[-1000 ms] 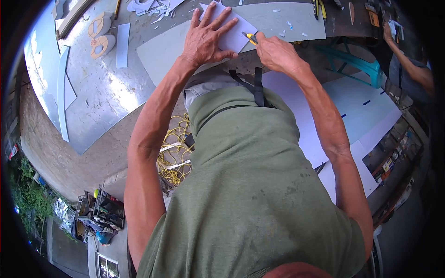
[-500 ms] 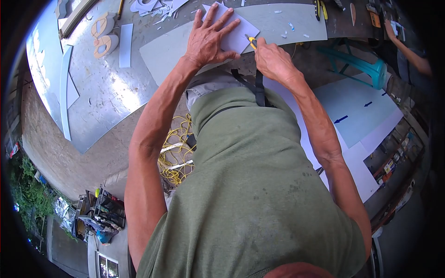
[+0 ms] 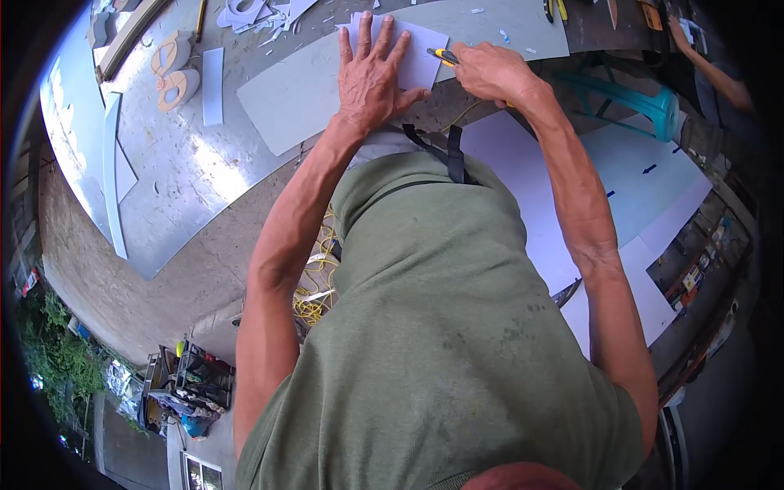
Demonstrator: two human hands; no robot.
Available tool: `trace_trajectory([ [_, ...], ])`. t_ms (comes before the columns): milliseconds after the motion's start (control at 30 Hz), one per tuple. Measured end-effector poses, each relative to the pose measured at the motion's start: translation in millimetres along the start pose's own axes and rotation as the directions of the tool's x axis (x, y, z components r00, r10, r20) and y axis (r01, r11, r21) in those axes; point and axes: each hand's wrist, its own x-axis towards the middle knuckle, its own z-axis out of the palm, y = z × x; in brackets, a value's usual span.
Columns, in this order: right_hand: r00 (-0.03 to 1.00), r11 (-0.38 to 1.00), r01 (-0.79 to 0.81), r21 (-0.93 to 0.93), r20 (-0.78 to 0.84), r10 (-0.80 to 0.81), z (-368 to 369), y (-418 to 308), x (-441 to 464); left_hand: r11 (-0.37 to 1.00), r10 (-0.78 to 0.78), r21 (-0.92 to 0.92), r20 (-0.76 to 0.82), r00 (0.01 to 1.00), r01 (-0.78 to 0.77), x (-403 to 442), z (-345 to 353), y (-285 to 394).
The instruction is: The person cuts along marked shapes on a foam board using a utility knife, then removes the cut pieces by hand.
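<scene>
My left hand [image 3: 369, 80] lies flat with spread fingers on a small white sheet [image 3: 420, 61], pressing it against a larger grey board [image 3: 282, 106] at the table's near edge. In my right hand [image 3: 492, 72] is a yellow and black utility knife [image 3: 443, 56], its tip pointing left at the sheet's right side. Whether the blade touches the sheet I cannot tell. Part of the knife's handle is hidden by my fingers.
White offcuts [image 3: 278, 18] lie at the table's back. Cut wooden shapes [image 3: 174, 73] and a pale strip [image 3: 213, 86] are on the left. A teal stool [image 3: 625, 102] stands at right, near another person's arm [image 3: 719, 77]. Yellow cord [image 3: 309, 309] lies coiled on the floor.
My right hand has moved slightly up and right with the knife, which now lies more level. My left hand stays on the sheet, and the whole view has shifted a little.
</scene>
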Motion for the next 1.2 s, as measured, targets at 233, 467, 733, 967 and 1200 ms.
trace_trajectory([
  [233,0.998,1.0,0.028,0.012,-0.063,-0.028,19,1,0,0.974,0.198,-0.111,-0.016,0.98,-0.198,10,3,-28],
  [467,0.97,0.978,0.05,0.203,-0.244,0.001,57,-4,-10,0.978,0.196,-0.071,-0.004,0.981,-0.195,10,2,-25],
  [733,0.948,0.963,0.052,0.263,-0.317,0.035,63,-15,-10,0.979,0.189,-0.076,0.003,0.982,-0.188,7,4,-26],
  [967,0.962,0.985,-0.024,0.169,-0.263,0.068,53,-22,-16,0.981,0.182,-0.075,0.019,0.983,-0.181,9,3,-27],
  [1200,0.98,0.998,0.052,0.032,-0.193,-0.045,38,0,-12,0.981,0.18,-0.075,0.008,0.984,-0.179,13,5,-28],
])
